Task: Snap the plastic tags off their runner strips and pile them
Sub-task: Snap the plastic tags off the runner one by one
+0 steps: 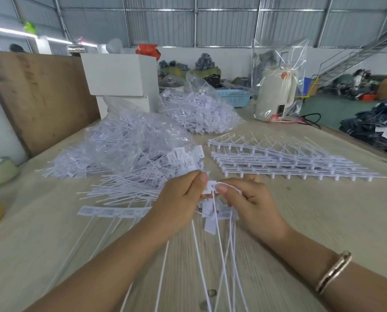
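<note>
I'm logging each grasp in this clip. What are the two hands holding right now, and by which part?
Both the left hand and right hand pinch a strip of white plastic tags at its top head end, thumbs on top; the long tails hang toward the person.

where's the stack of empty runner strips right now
In the head view, the stack of runner strips lies on the table, right of centre, beyond the right hand and right of the bagged tag pile.

Wooden table (323,221) carries tag piles (125,154), runner strips (278,161).
</note>
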